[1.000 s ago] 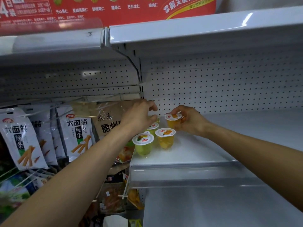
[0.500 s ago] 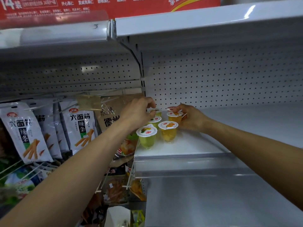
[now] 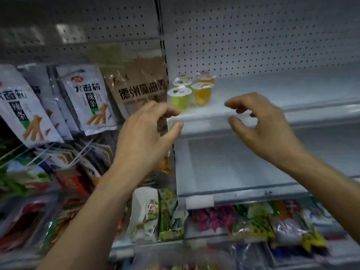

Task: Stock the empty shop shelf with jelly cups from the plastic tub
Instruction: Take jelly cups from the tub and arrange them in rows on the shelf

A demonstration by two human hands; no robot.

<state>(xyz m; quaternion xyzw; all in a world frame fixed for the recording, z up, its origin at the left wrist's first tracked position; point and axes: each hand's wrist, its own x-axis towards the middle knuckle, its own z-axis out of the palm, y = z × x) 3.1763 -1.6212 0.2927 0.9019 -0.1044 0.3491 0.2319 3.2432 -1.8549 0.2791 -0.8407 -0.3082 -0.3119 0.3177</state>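
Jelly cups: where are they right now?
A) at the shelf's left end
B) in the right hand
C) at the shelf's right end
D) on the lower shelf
A: the jelly cups stand clustered at the left end of the shelf, next to the hanging snack bags.

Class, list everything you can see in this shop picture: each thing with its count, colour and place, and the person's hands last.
jelly cups: about six (the back ones are blurred), green in the left column and orange in the right, left end of the upper shelf
upper shelf: one, white, right half
lower shelf: one, white, directly below
back panel: one, white with holes, behind the shelves
white packets: at least three, black writing, hanging at left
brown packet: one, hanging just left of the cups
mixed packets: many, many colours, along the bottom
left hand: holds nothing, in front of the upper shelf's left front corner
right hand: holds nothing, in front of its front edge
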